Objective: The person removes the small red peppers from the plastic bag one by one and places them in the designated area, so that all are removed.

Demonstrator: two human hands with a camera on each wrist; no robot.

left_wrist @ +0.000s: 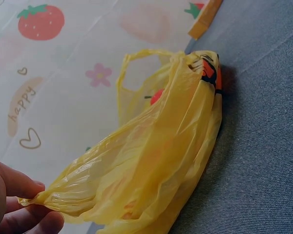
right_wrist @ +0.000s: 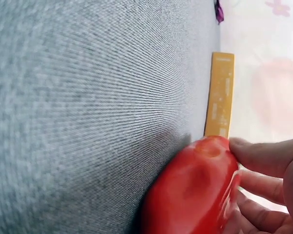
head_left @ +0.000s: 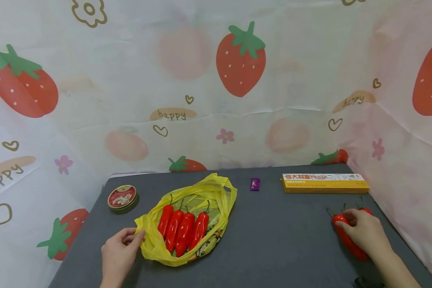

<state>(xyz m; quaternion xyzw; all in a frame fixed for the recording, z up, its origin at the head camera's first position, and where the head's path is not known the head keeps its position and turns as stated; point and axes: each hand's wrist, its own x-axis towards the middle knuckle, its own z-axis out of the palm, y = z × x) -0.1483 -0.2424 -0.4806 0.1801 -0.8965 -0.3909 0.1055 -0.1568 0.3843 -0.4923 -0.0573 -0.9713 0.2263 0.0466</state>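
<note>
Your hands worked well apart over the dark grey bench point(head_left: 273, 240). Your left hand point(head_left: 119, 250) pinched the rim of a yellow bag point(head_left: 149, 232), thumb and fingertips brought together on a gathered fold of plastic, seen clearly from the left wrist. The bag lay just to the right of that hand, mouth up and spread wide, dark and orange print on its outside; in it sat four peppers point(head_left: 185, 234), red, glossy, side by side, stems pointing away from you. Your right hand point(head_left: 369, 232) was curled round a red pepper point(head_left: 349, 242), thumb and fingers against its skin; the stem poked out ahead of the fingers and the tip ran back below the hand. Could not tell whether it touched the bench. Past your right knuckles showed a red patch of another pepper point(head_left: 366, 211), mostly hidden. Just beyond the right hand, a yellow pasta box point(head_left: 325, 188) lay lengthwise. Ahead of the left hand, a round tin point(head_left: 123, 197) with a red top. Between the hands but farther off, a small purple packet point(head_left: 255, 184). Beyond both hands hung a strawberry-printed cloth point(head_left: 201, 88).
</note>
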